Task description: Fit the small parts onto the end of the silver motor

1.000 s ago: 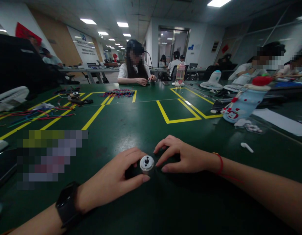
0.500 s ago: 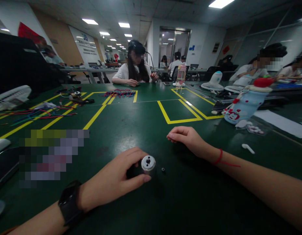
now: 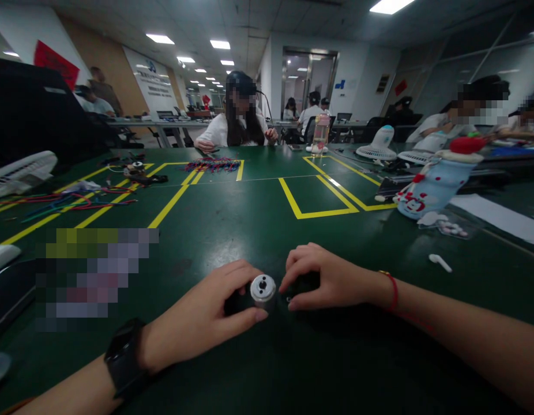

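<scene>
Metal cylinder (image 3: pixel 262 289) between left hand's (image 3: pixel 202 317) fingertips (image 3: pixel 259 315)

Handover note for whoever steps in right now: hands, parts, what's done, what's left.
Left hand: grip closed on a small metal cylinder, held against the green table, its holed end face up.
Right hand: fingertips down on the table just right of the cylinder, over a tiny dark part; whether it is pinched cannot be told.
Done: cylinder held steady, right hand in place beside it.
Left: likely pick up the small part and fit it to the cylinder.
Nearby: a white earbud lies to the right.
</scene>
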A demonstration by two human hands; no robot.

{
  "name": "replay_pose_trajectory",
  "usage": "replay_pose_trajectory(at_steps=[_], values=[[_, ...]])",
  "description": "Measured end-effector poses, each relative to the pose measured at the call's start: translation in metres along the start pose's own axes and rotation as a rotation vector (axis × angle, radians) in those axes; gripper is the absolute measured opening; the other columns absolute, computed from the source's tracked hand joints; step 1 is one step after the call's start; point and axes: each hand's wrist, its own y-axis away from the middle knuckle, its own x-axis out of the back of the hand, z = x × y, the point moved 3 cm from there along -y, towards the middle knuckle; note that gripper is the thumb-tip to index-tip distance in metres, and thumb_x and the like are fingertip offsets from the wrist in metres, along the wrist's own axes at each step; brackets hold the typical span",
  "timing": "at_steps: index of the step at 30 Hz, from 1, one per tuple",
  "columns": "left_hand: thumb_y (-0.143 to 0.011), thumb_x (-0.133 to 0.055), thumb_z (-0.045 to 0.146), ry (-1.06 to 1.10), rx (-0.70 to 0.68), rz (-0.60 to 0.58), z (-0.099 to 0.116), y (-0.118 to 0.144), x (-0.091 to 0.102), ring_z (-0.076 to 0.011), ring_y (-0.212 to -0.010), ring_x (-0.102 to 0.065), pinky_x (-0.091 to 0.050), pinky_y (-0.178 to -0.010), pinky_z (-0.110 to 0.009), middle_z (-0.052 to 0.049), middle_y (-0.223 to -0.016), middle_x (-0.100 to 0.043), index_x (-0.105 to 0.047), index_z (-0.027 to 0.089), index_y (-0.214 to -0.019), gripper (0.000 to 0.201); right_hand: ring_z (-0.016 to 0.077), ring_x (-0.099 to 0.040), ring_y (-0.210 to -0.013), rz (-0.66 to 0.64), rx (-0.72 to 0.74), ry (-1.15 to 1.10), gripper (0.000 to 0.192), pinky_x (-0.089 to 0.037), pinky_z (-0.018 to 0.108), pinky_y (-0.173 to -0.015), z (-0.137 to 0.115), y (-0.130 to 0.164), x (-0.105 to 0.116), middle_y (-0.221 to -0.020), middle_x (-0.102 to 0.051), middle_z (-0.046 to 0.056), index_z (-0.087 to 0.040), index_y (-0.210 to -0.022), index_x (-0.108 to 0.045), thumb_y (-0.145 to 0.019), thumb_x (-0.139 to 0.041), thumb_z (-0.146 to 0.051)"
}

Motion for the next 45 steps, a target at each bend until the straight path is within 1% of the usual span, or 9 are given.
replay_pose_trajectory(at_steps=[3, 9, 14, 17, 24, 28, 32, 37, 45], values=[[-0.089, -0.059, 0.034, -0.010, 0.000, 0.001, 0.000, 0.001, 0.000, -0.0190, -0.089, -0.052, -0.042, -0.077, -0.032, 0.000, -0.101, -0.057, -0.053, 0.026, -0.104, 0.018, 0.0137, -0.056, -0.081, 0.026, 0.030, 0.047, 0.012, -0.038, 0.031, -0.077, -0.006, -0.002, -0.005, -0.085, -0.061, 0.000, -0.023, -0.087, -0.072, -0.079, -0.071, -0.032], [-0.089, -0.059, 0.035, -0.050, -0.013, 0.021, 0.000, 0.007, 0.004, -0.0205, -0.089, -0.053, -0.042, -0.077, -0.034, 0.000, -0.098, -0.057, -0.053, 0.025, -0.104, 0.019, 0.0112, -0.055, -0.076, 0.363, 0.006, -0.191, 0.015, -0.045, 0.024, -0.067, -0.036, -0.013, -0.001, -0.088, -0.058, 0.002, -0.016, -0.096, -0.068, -0.086, -0.063, -0.027], [-0.089, -0.059, 0.034, -0.066, -0.038, 0.040, 0.005, 0.011, 0.006, -0.0230, -0.098, -0.053, -0.042, -0.082, -0.035, -0.001, -0.098, -0.058, -0.052, 0.027, -0.108, 0.021, 0.0108, -0.054, -0.077, 0.358, 0.037, -0.150, 0.012, -0.044, 0.024, -0.069, -0.063, -0.019, -0.005, -0.087, -0.058, 0.002, -0.016, -0.093, -0.070, -0.084, -0.065, -0.022], [-0.089, -0.058, 0.034, -0.070, -0.044, 0.048, 0.009, 0.013, 0.007, -0.0236, -0.100, -0.053, -0.043, -0.084, -0.036, -0.001, -0.099, -0.058, -0.053, 0.026, -0.106, 0.020, 0.0116, -0.055, -0.079, 0.377, 0.026, -0.111, 0.012, -0.044, 0.025, -0.071, -0.067, -0.019, -0.005, -0.087, -0.058, 0.002, -0.016, -0.093, -0.070, -0.083, -0.065, -0.022], [-0.088, -0.059, 0.036, -0.078, -0.034, 0.057, 0.012, 0.015, 0.007, -0.0233, -0.093, -0.054, -0.045, -0.080, -0.037, -0.003, -0.099, -0.058, -0.054, 0.024, -0.104, 0.020, 0.0126, -0.054, -0.077, 0.285, -0.047, -0.111, 0.016, -0.044, 0.026, -0.070, -0.070, -0.015, -0.002, -0.088, -0.058, 0.002, -0.021, -0.096, -0.071, -0.084, -0.064, -0.029], [-0.088, -0.059, 0.034, -0.056, -0.027, 0.039, 0.013, 0.011, 0.007, -0.0213, -0.087, -0.054, -0.045, -0.076, -0.035, -0.003, -0.098, -0.059, -0.054, 0.023, -0.102, 0.019, 0.0142, -0.055, -0.077, 0.377, -0.090, -0.193, 0.020, -0.044, 0.026, -0.069, -0.052, -0.009, 0.006, -0.088, -0.059, 0.004, -0.020, -0.096, -0.071, -0.086, -0.060, -0.034], [-0.089, -0.059, 0.034, -0.029, -0.020, 0.025, 0.012, 0.007, 0.006, -0.0203, -0.086, -0.053, -0.044, -0.075, -0.033, -0.003, -0.099, -0.059, -0.054, 0.023, -0.102, 0.017, 0.0147, -0.055, -0.076, 0.613, -0.289, -0.347, 0.021, -0.042, 0.027, -0.068, -0.002, -0.001, 0.021, -0.081, -0.062, 0.003, -0.016, -0.083, -0.071, -0.083, -0.062, -0.035], [-0.089, -0.058, 0.033, -0.012, -0.012, 0.014, 0.009, 0.003, 0.003, -0.0200, -0.086, -0.052, -0.043, -0.073, -0.032, -0.002, -0.099, -0.058, -0.053, 0.024, -0.102, 0.016, 0.0091, -0.037, -0.049, 0.741, -0.425, -0.427, 0.036, -0.030, 0.025, -0.047, 0.053, 0.003, 0.028, -0.057, -0.045, -0.004, -0.013, -0.082, -0.066, -0.087, -0.051, -0.046], [-0.089, -0.058, 0.034, 0.001, -0.012, 0.010, 0.009, 0.000, 0.000, -0.0203, -0.086, -0.052, -0.043, -0.074, -0.033, -0.002, -0.098, -0.058, -0.054, 0.024, -0.102, 0.017, 0.0089, -0.036, -0.050, 0.732, -0.439, -0.417, 0.037, -0.029, 0.025, -0.048, 0.057, 0.004, 0.023, -0.057, -0.046, -0.003, -0.014, -0.079, -0.068, -0.084, -0.055, -0.049]])
